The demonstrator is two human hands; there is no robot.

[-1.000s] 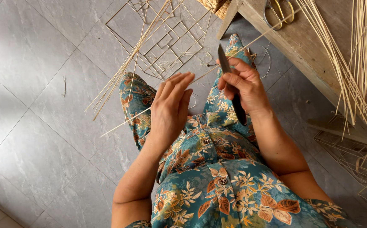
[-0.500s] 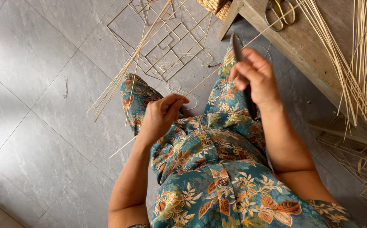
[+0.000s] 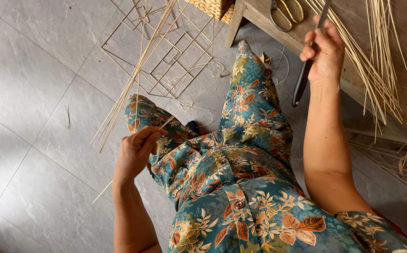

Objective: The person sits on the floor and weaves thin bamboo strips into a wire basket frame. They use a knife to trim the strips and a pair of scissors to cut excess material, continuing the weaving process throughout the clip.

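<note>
Grip: right hand (image 3: 326, 49) is fisted around a black-handled knife (image 3: 306, 65), raised over the wooden bench (image 3: 353, 70); left hand (image 3: 135, 150) pinches a thin bamboo sliver (image 3: 119, 175), left of the bench, over the knee.
Handling: sliver looks light, springy, snappable; best held near mid-length.
Nearby: scissors (image 3: 285, 11) on the bench, wire frames (image 3: 166, 56) on the floor.

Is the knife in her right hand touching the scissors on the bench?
Apart. The head view shows the knife in the right hand, bare wood between it and the scissors.
</note>
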